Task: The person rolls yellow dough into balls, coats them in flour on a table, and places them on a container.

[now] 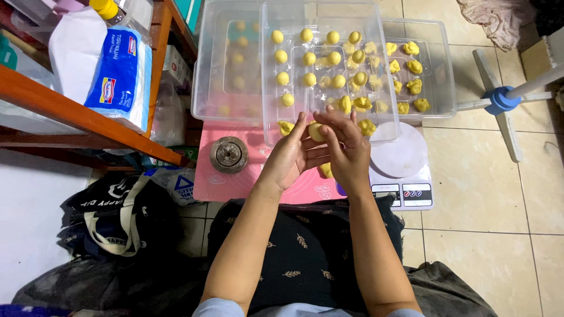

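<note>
Both hands shaping a dough ball just in front of the tray.
Left hand (292,154) is cupping the dough ball (316,131) underneath for support; right hand (346,149) fingers are curling over it, pressing it round, near the clear tray (269,70) holding finished balls.

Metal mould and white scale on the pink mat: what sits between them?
Head view: between the metal mould and the white scale, both hands, left hand and right hand, cup a yellow dough ball above the pink mat.

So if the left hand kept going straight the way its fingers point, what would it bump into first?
The left hand points up and away, toward the clear plastic box. It would probably meet that box's near edge first, by the yellow dough balls inside, though depth is hard to judge from above.
</note>
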